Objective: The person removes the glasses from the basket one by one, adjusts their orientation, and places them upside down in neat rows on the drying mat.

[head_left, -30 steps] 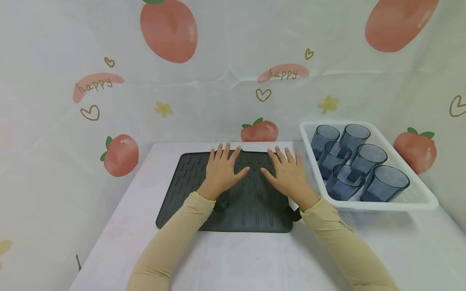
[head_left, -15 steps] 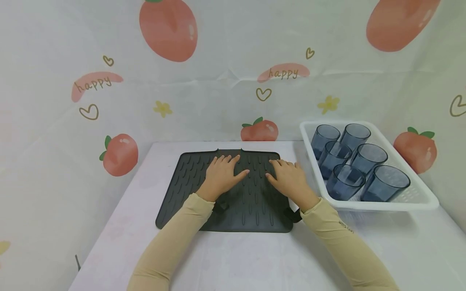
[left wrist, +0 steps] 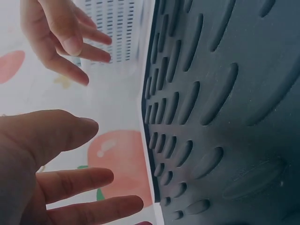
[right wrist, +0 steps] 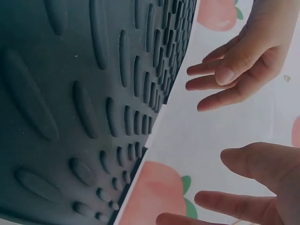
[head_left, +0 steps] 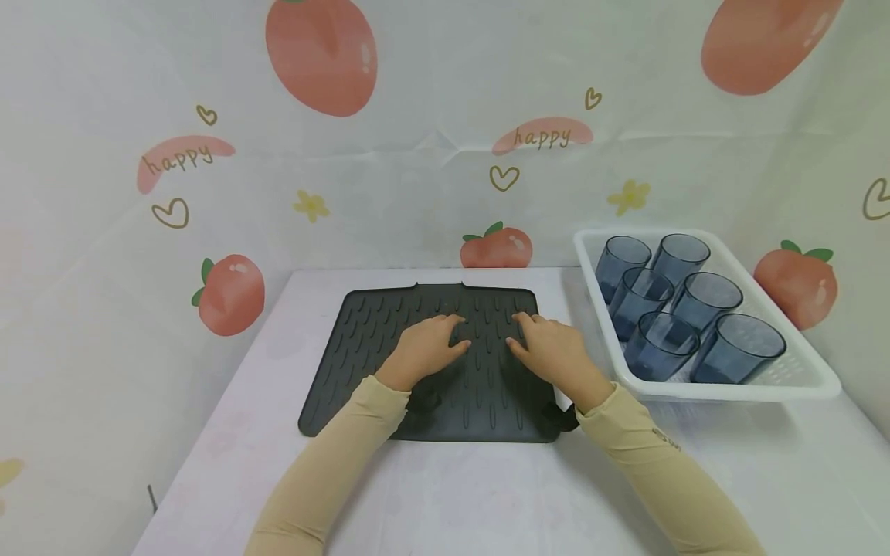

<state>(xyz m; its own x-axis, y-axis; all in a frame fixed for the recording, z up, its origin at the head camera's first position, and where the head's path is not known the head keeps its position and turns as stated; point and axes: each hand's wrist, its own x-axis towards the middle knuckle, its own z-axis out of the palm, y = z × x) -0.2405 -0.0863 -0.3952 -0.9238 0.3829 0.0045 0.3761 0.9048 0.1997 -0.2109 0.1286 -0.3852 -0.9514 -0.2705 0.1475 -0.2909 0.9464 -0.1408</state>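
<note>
A dark grey mat (head_left: 368, 340) with raised oval ridges lies flat on the white table. My left hand (head_left: 424, 349) hovers over its middle, palm down, holding nothing. Over the mat's right part is my right hand (head_left: 556, 354), likewise holding nothing. Both hands have their fingers loosely bent, thumbs pointing toward each other. In the left wrist view a gap shows between my left hand (left wrist: 56, 145) and the mat (left wrist: 243, 93). The right wrist view likewise shows my right hand (right wrist: 267, 173) apart from the mat (right wrist: 65, 112).
To the right stands a white perforated basket (head_left: 810, 378) with several clear blue cups (head_left: 737, 351) inside, some leaning. Behind the table (head_left: 473, 494) hangs a white cloth (head_left: 417, 216) printed with peaches and hearts. A black strap (head_left: 559, 417) is at the right wrist.
Both hands had outstretched, spread fingers one second ago; now the fingers are bent, with the fingertips drawn back toward the person. The mat, basket and cups have stayed put.
</note>
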